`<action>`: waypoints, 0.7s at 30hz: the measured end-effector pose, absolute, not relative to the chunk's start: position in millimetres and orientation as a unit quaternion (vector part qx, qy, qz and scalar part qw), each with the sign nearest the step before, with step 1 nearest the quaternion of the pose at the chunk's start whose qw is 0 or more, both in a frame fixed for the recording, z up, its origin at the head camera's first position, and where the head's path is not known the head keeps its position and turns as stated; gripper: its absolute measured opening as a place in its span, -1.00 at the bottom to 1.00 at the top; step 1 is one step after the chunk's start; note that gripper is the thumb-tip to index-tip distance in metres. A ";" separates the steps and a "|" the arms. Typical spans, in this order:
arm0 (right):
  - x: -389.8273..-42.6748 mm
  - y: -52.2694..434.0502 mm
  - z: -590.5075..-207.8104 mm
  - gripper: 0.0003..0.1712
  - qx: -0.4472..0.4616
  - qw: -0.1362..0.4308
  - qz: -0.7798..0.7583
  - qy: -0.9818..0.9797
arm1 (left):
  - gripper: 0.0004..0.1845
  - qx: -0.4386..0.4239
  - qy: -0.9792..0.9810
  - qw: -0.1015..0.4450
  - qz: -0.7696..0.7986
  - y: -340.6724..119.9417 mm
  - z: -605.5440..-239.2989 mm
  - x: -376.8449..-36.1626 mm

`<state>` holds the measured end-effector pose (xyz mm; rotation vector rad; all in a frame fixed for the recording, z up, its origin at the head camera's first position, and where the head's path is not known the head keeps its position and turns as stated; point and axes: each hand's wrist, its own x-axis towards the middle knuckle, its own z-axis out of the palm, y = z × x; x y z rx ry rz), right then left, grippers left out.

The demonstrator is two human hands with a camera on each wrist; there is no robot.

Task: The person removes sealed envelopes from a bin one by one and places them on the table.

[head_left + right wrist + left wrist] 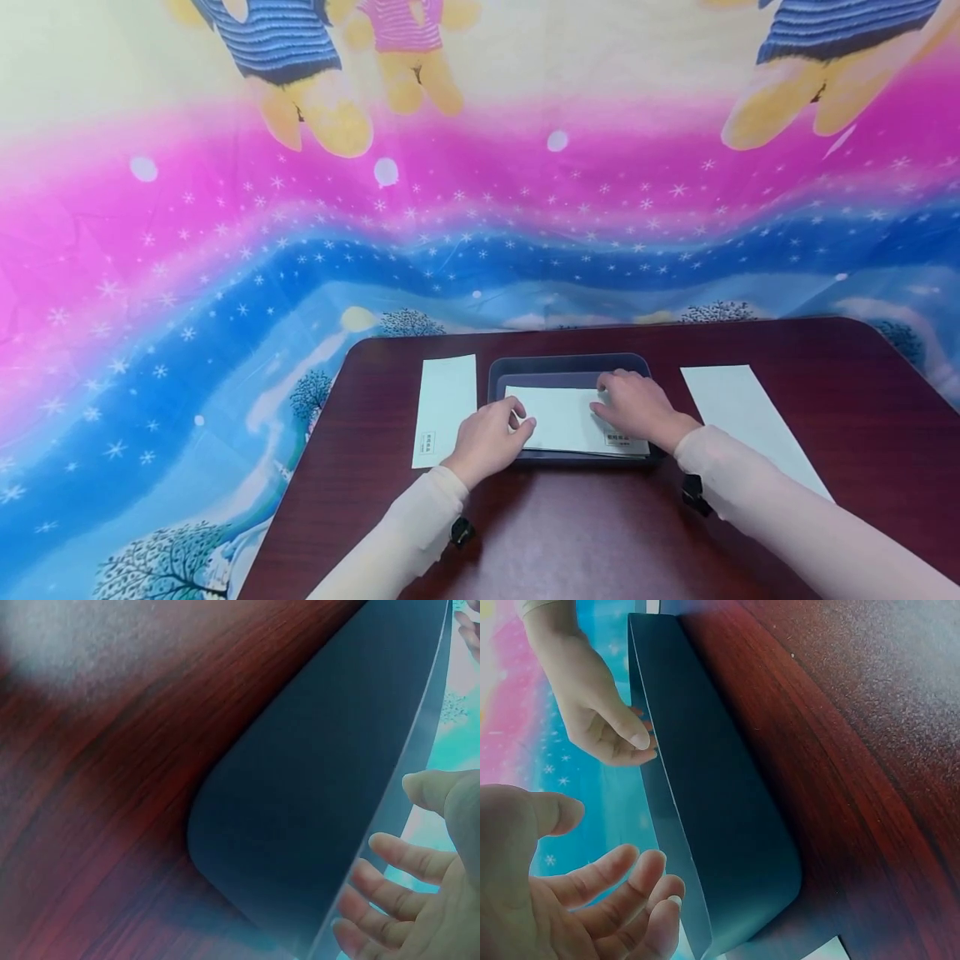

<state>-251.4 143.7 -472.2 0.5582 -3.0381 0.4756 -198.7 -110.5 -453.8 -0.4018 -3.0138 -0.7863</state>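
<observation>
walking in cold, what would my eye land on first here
First, the snowflake-printed pink-and-blue backdrop, filling the space behind the dark wooden table. Next, the white envelope over the dark tray, towards the table's far edge, bright against the dark wood.

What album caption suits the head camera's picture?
Left hand and right hand at a white rectangular paper sheet in a dark grey rectangular tray on a reddish-brown table.

I could pass over the worktop at bottom centre, between the sleeves, and on through the gap separating the left hand from the right hand. Mid-frame, the raised tray rim obstructs; the cloth bars the upper frame.
</observation>
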 end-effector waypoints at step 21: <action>-256.5 151.6 -479.1 -0.20 0.193 -0.048 0.120 -0.973 | -0.76 -0.136 -0.963 -0.004 -0.233 -101.8 -458.3 -197.0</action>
